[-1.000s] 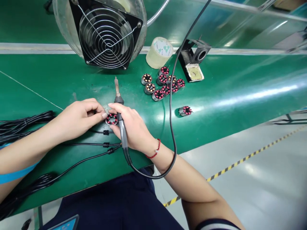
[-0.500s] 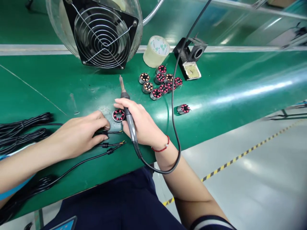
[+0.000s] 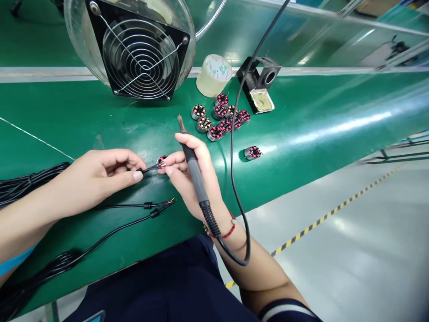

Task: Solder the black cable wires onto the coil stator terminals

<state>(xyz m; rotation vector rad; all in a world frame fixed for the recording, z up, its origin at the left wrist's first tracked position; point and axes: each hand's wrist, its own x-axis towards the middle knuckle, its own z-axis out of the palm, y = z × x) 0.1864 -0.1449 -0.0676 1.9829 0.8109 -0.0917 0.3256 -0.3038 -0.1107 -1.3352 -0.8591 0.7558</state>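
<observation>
Head view: on the green bench [image 3: 301, 134], a bundle of black cables [image 3: 27, 183] is seen at the far left, with two loose leads [image 3: 134, 210] laid toward the front edge, their stripped ends bare. Next to the right, the left hand [image 3: 97, 179] is closed in a pinch on a thin wire [image 3: 149, 168], now lifted clear of the bench; half a second earlier that hand was pressed flat on the leads. The wire's tip is brought to a small red-wound stator [image 3: 161, 159], which is steadied by the fingertips of the right hand [image 3: 191, 174] and mostly hidden behind them. The same hand is wrapped around a soldering iron [image 3: 192, 165], carried along the palm with its tip [image 3: 181, 120] pointed away, up and clear of the joint. Since the earlier frames the iron has been raised and the stator shifted slightly toward the wire, so the work appears to have passed from picking a lead to lining it up on the stator; nothing is yet touched by the iron's tip.

Behind, a caged fan [image 3: 140, 58] is stood at the back, then a tape roll [image 3: 213, 75], a cluster of stators [image 3: 217, 117], an iron stand [image 3: 259, 85], and one stator [image 3: 252, 152] lying apart on its side.
</observation>
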